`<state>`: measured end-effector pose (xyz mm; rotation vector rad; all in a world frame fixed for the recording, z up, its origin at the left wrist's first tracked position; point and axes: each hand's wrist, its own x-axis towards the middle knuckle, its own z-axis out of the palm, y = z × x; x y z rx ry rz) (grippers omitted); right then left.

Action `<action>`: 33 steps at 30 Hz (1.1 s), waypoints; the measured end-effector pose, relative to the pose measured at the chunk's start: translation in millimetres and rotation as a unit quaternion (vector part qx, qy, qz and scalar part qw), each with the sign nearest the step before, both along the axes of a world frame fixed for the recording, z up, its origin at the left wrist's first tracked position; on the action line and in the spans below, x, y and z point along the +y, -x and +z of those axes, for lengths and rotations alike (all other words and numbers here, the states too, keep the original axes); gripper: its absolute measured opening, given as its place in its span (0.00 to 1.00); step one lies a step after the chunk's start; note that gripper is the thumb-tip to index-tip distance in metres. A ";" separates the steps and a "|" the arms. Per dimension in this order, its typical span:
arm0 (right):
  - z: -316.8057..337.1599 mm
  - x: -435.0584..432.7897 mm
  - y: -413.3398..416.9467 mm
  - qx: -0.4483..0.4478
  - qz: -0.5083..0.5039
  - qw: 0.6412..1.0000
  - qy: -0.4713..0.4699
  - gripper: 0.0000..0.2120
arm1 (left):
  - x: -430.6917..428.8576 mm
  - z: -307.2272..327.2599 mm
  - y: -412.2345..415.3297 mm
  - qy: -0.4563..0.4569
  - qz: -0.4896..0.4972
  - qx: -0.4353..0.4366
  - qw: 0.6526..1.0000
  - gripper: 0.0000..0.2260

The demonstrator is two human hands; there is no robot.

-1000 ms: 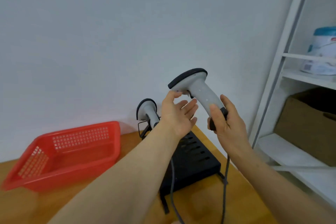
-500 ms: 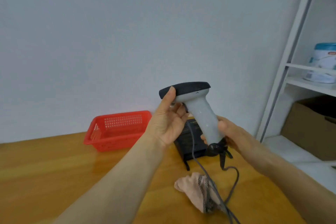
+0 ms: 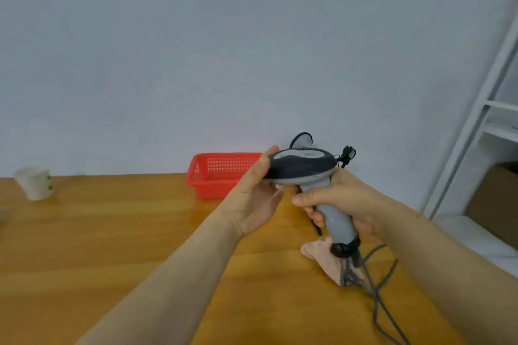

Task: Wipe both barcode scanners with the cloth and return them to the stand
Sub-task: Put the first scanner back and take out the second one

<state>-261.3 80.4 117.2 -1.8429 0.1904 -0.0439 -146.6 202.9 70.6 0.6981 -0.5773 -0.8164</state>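
The grey barcode scanner (image 3: 304, 168) is up off the wooden table (image 3: 112, 232), held between both hands in front of the red basket (image 3: 221, 173). There's a pale panel on top of its dark head with some small marking, but it's too blurred to read, and I can't see a brand anywhere. The head lies roughly level, its long axis running side to side with the nose aimed left. The handle slants down and back toward the person, cable end lowest. The right hand (image 3: 344, 202) is wrapped firmly round the handle, thumb across the front. The left hand (image 3: 252, 199) pinches the nose of the head, thumb up along its end and fingertips tucked beneath. The dark cable (image 3: 378, 297) trails from the handle's base across the table. Just under that base lies the pinkish cloth (image 3: 325, 260), crumpled, nobody touching it. Behind the held head, the second scanner (image 3: 302, 139) pokes up against the wall.
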 end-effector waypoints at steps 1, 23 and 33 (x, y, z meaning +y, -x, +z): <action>-2.3 3.3 0.7 0.011 -0.001 0.999 0.033 0.08 | 6.8 -4.5 -2.5 -0.003 0.002 0.045 0.999 0.45; -14.7 20.3 -0.9 0.047 -0.042 0.954 0.294 0.16 | 20.2 -12.2 -26.2 -0.028 0.048 0.165 0.985 0.44; -17.3 8.9 -2.0 0.026 -0.029 0.965 0.260 0.11 | 6.9 -12.3 -24.5 -0.034 0.040 0.172 0.984 0.43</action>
